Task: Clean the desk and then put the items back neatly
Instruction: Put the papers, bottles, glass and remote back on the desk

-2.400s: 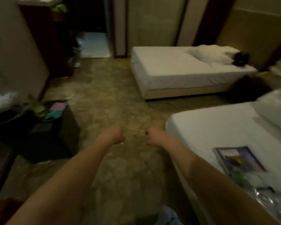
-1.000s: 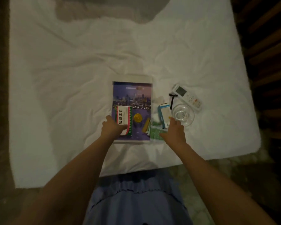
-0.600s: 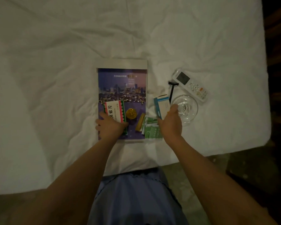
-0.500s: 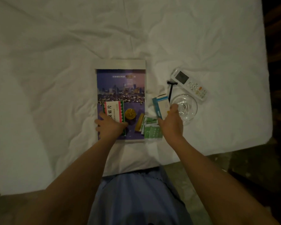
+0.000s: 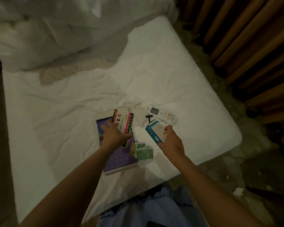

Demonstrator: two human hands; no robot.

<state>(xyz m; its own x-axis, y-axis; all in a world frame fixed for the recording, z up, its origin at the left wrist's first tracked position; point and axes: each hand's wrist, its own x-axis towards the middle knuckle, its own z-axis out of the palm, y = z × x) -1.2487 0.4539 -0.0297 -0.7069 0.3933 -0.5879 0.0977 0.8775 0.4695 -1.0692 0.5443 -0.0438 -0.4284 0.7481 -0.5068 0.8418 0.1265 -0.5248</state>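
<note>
My left hand grips a white medicine box with red and green stripes, lifted above a purple book that lies on the white bed sheet. My right hand holds a blue and white box raised off the sheet. Green sachets and a yellow strip lie on the book's right edge. Behind the blue box lie a white remote control and a black razor. The glass dish is hidden from view.
A bunched white duvet fills the far left of the bed. Wooden slats stand to the right beyond the bed's edge. Patterned floor with white scraps lies at the lower right.
Both hands have lifted their boxes off the book and sheet. The view has swung up and left, so the duvet and wooden slats now show.
</note>
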